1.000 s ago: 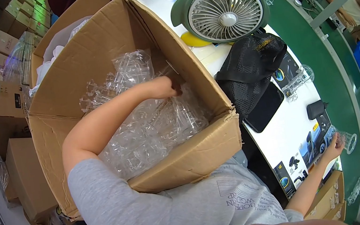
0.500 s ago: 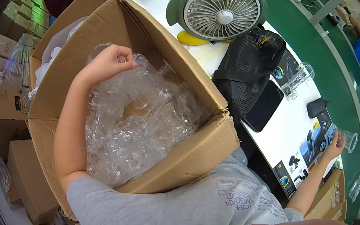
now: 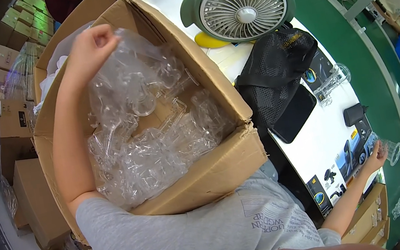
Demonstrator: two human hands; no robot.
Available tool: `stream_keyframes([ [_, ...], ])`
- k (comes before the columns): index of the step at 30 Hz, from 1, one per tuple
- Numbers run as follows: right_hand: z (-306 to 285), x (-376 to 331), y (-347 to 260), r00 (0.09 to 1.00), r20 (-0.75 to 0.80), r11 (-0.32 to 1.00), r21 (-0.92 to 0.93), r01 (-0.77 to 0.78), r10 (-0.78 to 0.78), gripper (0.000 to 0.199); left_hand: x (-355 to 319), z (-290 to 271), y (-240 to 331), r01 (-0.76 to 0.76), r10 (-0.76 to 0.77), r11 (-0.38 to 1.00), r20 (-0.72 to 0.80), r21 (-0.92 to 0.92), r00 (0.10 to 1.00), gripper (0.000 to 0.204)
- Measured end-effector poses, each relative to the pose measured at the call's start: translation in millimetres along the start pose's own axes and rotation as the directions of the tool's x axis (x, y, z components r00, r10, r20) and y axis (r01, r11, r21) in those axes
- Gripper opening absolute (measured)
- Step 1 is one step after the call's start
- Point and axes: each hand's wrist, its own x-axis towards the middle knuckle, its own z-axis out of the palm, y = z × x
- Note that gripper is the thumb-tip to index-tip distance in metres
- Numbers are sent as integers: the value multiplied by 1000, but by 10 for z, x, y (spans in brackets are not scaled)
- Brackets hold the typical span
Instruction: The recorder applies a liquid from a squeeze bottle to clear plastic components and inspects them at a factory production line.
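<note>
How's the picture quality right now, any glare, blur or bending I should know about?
Head view: sharp white glints on the clear plastic make its outlines hard to separate; head view, right side: the green surface curves with fisheye distortion; head view, rim: the picture fades to black; head view, upper left: the left hand looks slightly soft.

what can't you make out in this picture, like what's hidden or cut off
All in the head view:
- Left hand: its curled fingers hide the exact grip on the clear film.
- Cardboard box: jumbled clear plastic covers most of its floor.
- Right hand: its fingers hide part of the clear cup.
- Fan: top cut off by the upper edge.
- Dark red sleeve: its wearer is cut off there too.
</note>
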Motion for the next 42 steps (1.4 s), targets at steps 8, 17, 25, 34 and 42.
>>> stream_keyframes([
  [8,14,-18,-27,1000,5,999,31,-8,8,40,5,-109,-34,-13,58,993,-385,119,921,27],
  [17,6,-18,-36,1000,7,1000,-3,5,-5,35,68,23,-47,-98,-19,839,-209,-535,978,27],
  [25,-38,20,79,1000,5,999,23,27,-27,30,-77,647,404,32,180,972,819,-234,545,19],
  [34,-3,9,45,999,11,999,34,35,-35,30,-409,2568,-349,-128,320,943,725,-308,610,35],
  [42,-38,-16,40,1000,-8,1000,9,3,-3,37,-107,1418,205,370,61,844,756,-387,652,24],
])
